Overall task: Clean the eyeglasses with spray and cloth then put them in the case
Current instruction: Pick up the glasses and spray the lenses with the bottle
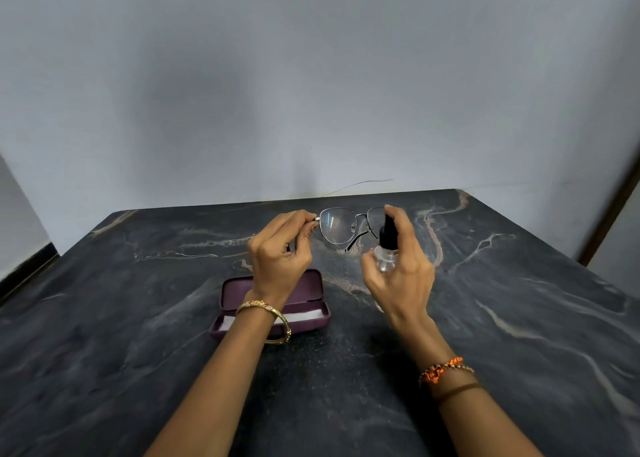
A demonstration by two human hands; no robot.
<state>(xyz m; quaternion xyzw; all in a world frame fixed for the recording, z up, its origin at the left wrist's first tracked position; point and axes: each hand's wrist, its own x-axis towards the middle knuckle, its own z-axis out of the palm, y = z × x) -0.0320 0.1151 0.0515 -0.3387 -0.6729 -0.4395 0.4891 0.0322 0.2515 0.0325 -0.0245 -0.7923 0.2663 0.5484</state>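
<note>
We take this for a plain room in a home: a dark marble table [485,318] against a bare bluish wall [311,76].

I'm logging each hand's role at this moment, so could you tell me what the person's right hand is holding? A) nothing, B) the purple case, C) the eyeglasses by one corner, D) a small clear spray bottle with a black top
D: the right hand grips the spray bottle, one finger on its black top, while the left hand pinches the eyeglasses.
</note>
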